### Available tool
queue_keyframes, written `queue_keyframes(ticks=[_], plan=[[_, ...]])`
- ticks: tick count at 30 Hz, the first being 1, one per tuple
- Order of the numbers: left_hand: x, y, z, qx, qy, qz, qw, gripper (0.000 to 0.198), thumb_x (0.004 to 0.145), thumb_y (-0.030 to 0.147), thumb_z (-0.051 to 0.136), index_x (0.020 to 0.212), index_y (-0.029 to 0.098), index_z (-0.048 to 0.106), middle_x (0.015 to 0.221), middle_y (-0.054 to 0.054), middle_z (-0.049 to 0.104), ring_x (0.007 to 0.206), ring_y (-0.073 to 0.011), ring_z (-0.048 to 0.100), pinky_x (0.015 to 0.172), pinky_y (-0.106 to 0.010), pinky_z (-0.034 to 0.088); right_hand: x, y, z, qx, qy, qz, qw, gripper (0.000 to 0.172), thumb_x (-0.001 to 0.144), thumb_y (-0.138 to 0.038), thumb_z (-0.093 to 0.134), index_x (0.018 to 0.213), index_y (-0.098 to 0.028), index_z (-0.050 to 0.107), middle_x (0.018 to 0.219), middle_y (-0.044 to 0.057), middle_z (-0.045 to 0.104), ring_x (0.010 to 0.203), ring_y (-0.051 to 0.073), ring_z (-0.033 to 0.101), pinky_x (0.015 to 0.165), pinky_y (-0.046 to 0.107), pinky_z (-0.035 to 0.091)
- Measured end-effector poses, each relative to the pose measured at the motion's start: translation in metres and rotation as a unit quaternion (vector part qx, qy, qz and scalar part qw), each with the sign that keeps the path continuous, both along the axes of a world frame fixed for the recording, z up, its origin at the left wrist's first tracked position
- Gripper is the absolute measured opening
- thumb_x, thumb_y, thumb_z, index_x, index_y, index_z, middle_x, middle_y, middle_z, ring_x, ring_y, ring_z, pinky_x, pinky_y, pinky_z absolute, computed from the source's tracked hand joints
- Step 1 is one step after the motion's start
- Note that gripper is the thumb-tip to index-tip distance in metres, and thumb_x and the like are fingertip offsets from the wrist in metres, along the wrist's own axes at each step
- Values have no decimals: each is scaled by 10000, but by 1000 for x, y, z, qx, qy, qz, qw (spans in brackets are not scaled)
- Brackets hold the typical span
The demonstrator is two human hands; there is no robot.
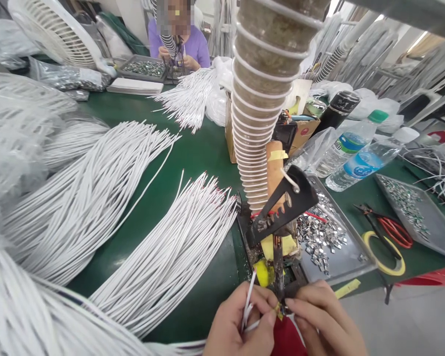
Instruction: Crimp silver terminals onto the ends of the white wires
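My left hand point(244, 321) is closed around a white cable point(248, 296), whose end sticks up between the fingers. My right hand point(324, 316) is closed in a pinch right beside it; what its fingertips hold is too small to make out. Both sets of fingertips meet just below the dark upright tip point(278, 269) of what looks like a fixed soldering iron. A black slotted bracket point(282, 207) is mounted above that tip. Close to my left fingers sits a yellow sponge-like piece point(263, 273).
White cable bundles point(170, 252) cover the left side. A ribbed hose point(267, 99) hangs down centrally. To the right are a tray of metal connectors point(350, 264), pliers point(395, 232), yellow tape point(402, 267) and water bottles point(367, 163). A person point(200, 44) sits opposite.
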State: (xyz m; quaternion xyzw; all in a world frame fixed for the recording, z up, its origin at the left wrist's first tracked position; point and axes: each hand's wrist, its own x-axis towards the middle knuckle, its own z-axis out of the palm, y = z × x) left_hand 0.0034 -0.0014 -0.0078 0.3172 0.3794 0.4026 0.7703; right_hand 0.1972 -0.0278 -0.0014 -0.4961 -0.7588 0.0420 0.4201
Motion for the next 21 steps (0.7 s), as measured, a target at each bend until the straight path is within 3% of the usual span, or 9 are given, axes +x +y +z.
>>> queue_keyframes(ticks=[3,6,9,14,18,21], plan=[[0,3,2,-3,6,7,1000,444,856,553,870,740,175,670,869,-41,702,740,-170,581,735,-250,473,4,-2,-3,34,-35,-5,999,133,935,-100,699,1011,-207,717,868,40,793,721,150,805,761,244,684],[1,7,6,5,20,28,999,345,863,405,891,727,174,674,826,0,662,688,-134,524,689,-221,436,-1,1,-3,54,-20,-18,998,140,912,-106,737,980,-224,706,848,22,832,692,153,828,749,235,694],[1,11,9,7,18,27,999,267,867,286,864,733,172,665,837,-6,683,676,-128,519,673,-218,430,-12,4,-4,64,22,-68,995,74,918,-246,787,962,-258,729,872,29,843,706,191,837,703,291,709],[0,13,11,14,3,19,1000,261,897,317,817,759,165,657,884,-50,723,753,-172,605,736,-242,485,-23,4,-9,66,39,-97,992,213,878,-468,837,915,-276,756,884,47,840,753,228,841,683,327,717],[2,12,17,18,29,40,999,205,861,222,813,737,170,659,860,-28,721,715,-144,590,700,-206,477,-30,1,-14,65,40,-115,990,180,885,-442,829,886,-278,755,850,36,830,736,222,832,662,314,709],[6,10,25,22,45,68,996,176,796,133,816,708,186,672,820,-3,723,681,-126,576,654,-180,464,-38,-2,-17,89,52,-158,982,76,932,-312,772,871,-280,741,795,10,810,660,185,801,641,281,687]])
